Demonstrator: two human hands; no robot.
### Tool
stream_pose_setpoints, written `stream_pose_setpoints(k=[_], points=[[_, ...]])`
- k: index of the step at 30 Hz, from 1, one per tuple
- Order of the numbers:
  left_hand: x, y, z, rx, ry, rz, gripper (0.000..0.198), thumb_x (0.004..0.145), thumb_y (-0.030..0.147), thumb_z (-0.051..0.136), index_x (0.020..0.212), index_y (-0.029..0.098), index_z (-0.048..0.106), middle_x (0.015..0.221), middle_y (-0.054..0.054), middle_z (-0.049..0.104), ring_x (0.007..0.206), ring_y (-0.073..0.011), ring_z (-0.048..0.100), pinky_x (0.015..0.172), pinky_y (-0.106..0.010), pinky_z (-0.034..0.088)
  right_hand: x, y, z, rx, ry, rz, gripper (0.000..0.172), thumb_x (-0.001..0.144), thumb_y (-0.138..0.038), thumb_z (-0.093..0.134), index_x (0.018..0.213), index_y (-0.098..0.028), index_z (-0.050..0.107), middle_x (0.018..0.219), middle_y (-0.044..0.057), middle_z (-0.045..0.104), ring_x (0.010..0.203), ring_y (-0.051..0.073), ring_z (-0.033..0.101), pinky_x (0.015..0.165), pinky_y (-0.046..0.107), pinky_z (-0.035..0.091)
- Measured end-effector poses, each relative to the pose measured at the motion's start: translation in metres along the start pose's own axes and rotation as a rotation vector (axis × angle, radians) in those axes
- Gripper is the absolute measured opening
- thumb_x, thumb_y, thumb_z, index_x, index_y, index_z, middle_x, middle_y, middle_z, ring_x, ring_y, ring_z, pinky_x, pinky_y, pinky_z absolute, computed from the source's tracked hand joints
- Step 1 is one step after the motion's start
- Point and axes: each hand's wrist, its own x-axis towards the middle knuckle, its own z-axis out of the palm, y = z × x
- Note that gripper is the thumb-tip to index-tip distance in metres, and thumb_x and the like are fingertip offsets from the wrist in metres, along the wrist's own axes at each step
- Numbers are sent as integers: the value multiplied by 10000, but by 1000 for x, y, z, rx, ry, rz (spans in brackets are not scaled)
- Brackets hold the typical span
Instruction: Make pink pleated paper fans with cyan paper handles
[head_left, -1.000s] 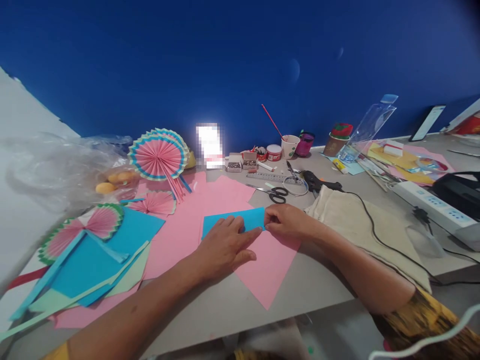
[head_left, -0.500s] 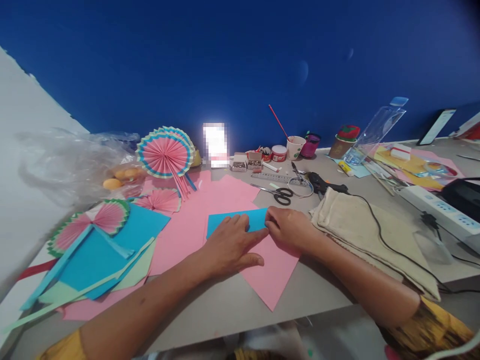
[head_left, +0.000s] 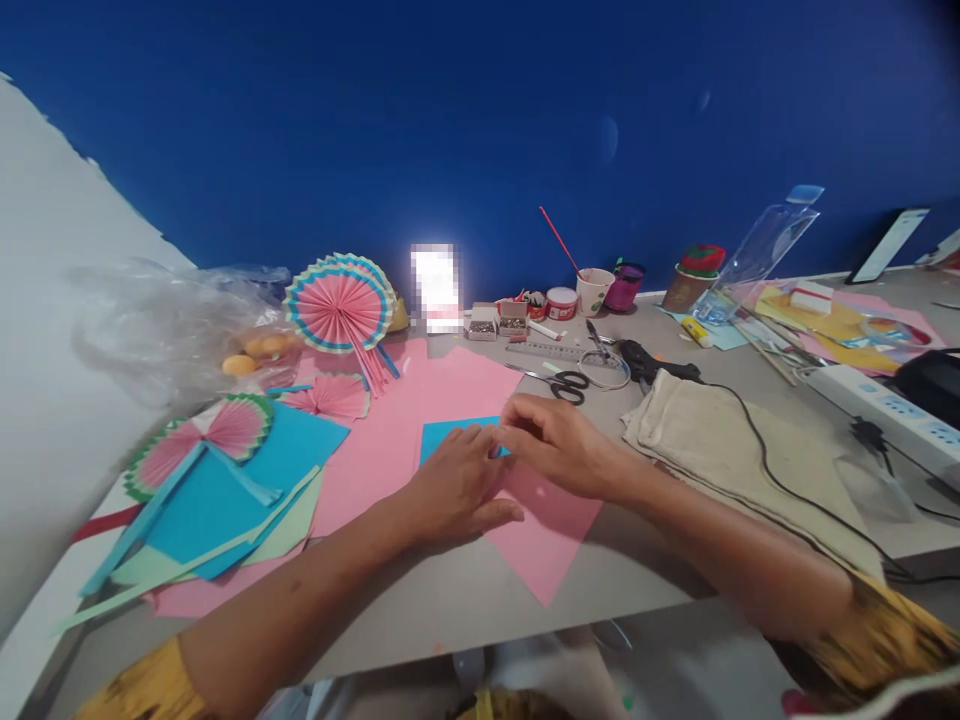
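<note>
A narrow piece of blue paper (head_left: 450, 434) lies on pink paper in front of me, partly covered by both hands. My left hand (head_left: 459, 485) rests flat on it, fingers stretched forward and thumb out to the right. Beside its fingertips, my right hand (head_left: 551, 440) has its fingers curled together at the blue paper's edge; the fingertips are partly hidden. A corner of a pink sheet (head_left: 544, 555) sticks out below the hands. Behind them spreads more pink paper (head_left: 457, 385).
Folded paper fans (head_left: 341, 305) and blue sheets (head_left: 259, 480) are at left. Black-handled scissors (head_left: 570, 386), a ruler (head_left: 555, 350) and a glue gun (head_left: 649, 362) lie behind. Folded beige cloth (head_left: 720, 440), a cable and a power strip (head_left: 892, 405) occupy the right.
My right hand has moved left along the blue paper, to my left fingertips, covering the paper's right part. My left hand has stayed nearly in place. The view has shifted slightly.
</note>
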Motion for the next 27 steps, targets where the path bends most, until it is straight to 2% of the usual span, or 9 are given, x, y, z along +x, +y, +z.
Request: stream_pose_setpoints(k=[2,5,7,10,13,18,22,27], points=[[-2,-3,-5,-58,0,21,501,953,606,501,1212,204,650,1217,-151,586,1074,-318,528,951,-475,429,6,4,11,184,13,-8,212,962,-282,480,764,-209,502,735,-25,581,682,131,520,633,249,384],[-14,-15,-21,-220,-46,-1,381,961,450,551,1255,225,639,1186,-115,638,1089,-284,580,978,-428,455,10,18,25,232,-36,-19,234,966,-310,455,760,-206,495,743,-24,557,702,136,508,670,265,386],[-26,-26,-33,-355,-23,-142,345,949,354,551,1255,221,640,1178,-86,675,1084,-247,617,968,-375,474,10,25,29,205,-69,-19,217,956,-305,462,769,-206,507,738,-26,552,699,138,502,669,269,377],[-42,-38,-49,-488,15,-452,278,924,301,508,1092,192,702,1045,-55,724,944,-204,663,852,-321,507,11,24,27,192,-113,25,197,931,-273,477,753,-204,525,725,-20,577,690,139,514,651,265,374],[-48,-40,-54,-514,10,-583,254,892,319,505,932,184,716,889,-32,710,800,-184,643,734,-301,496,13,19,24,174,-140,52,192,911,-267,486,742,-202,548,713,-13,593,680,143,517,636,266,375],[-46,-38,-45,-380,45,-520,156,816,274,580,734,186,681,841,-32,635,800,-186,606,731,-307,468,14,19,26,165,-160,58,188,896,-288,501,740,-199,557,699,-19,573,659,136,499,615,261,366],[-49,-42,-39,-289,43,-496,172,837,246,552,696,190,634,852,-43,598,873,-211,571,757,-326,449,15,19,24,204,-187,93,197,892,-301,515,738,-195,576,699,-16,597,649,132,507,610,258,376],[-51,-41,-41,-231,7,-511,219,880,273,515,705,194,619,894,-52,582,888,-219,543,758,-339,439,18,20,23,211,-223,87,230,894,-344,532,746,-185,606,681,-19,572,625,125,476,575,251,352]])
